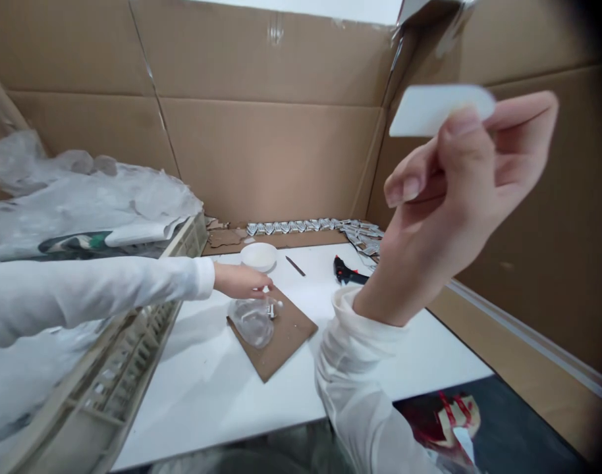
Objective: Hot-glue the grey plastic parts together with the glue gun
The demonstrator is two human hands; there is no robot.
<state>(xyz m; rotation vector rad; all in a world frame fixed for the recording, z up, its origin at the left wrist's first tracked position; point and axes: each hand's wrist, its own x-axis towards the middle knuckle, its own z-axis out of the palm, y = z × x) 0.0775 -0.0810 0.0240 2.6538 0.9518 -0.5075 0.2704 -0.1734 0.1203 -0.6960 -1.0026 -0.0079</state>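
Raised at the upper right, my right hand (459, 171) pinches a flat white piece (424, 112) between thumb and fingers. One end of the piece is rounded and the other is cut at a slant. My left hand (244, 281) reaches in low from the left, fingertips closed at the upper edge of a clear plastic part (251, 324). This rounded, see-through part lies over a brown cardboard square (294, 329). A small shiny fitting shows at its right side, near my fingers. The exact grip of the left fingers is partly hidden.
A white round dish (258, 256) stands behind my left hand, with a dark thin tool (296, 266) beside it. A black-and-red glue gun (348, 271) lies farther right. A plastic crate (133, 368) with bagged clear parts borders the left; cardboard walls (271, 151) enclose the table.
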